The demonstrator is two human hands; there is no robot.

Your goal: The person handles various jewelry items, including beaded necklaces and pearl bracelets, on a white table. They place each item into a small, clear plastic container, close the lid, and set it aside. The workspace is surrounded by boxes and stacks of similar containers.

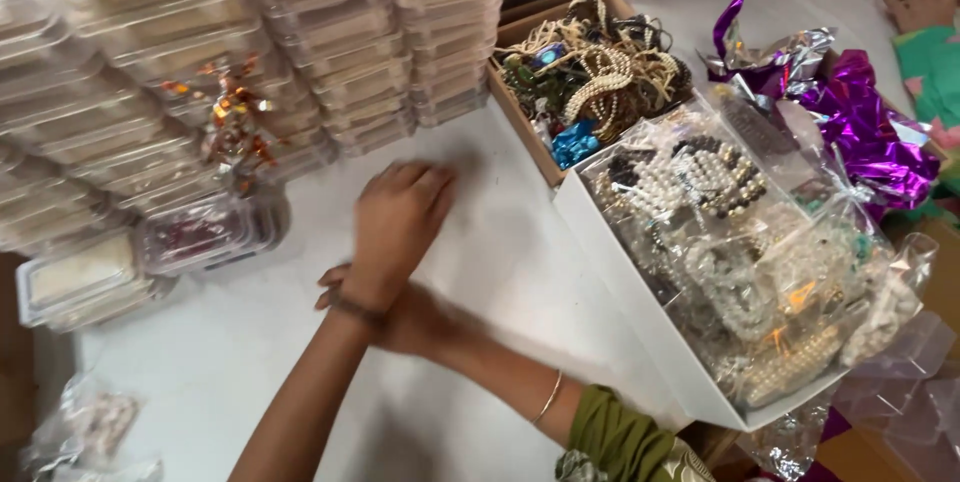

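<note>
- Around the hands: stacks of clear plastic boxes (330, 32) fill the far side of the white table (500, 252); a white box (640, 292) of bagged bead bracelets (700, 177) stands just to the right, a cardboard box (515, 37) of bangles behind it.
- Left hand (398, 222) — flat, fingers loose, holding nothing — crosses over the right wrist.
- Right hand (400, 317) lies underneath, blurred; cannot tell its grip.
- Nearest small clear box (205, 232) sits left of the hands, well apart, reddish contents inside.

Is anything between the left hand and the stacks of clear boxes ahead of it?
Nothing visible. Only bare white table lies between the left hand and the stacks of clear boxes. The right hand crosses under the left wrist.
</note>
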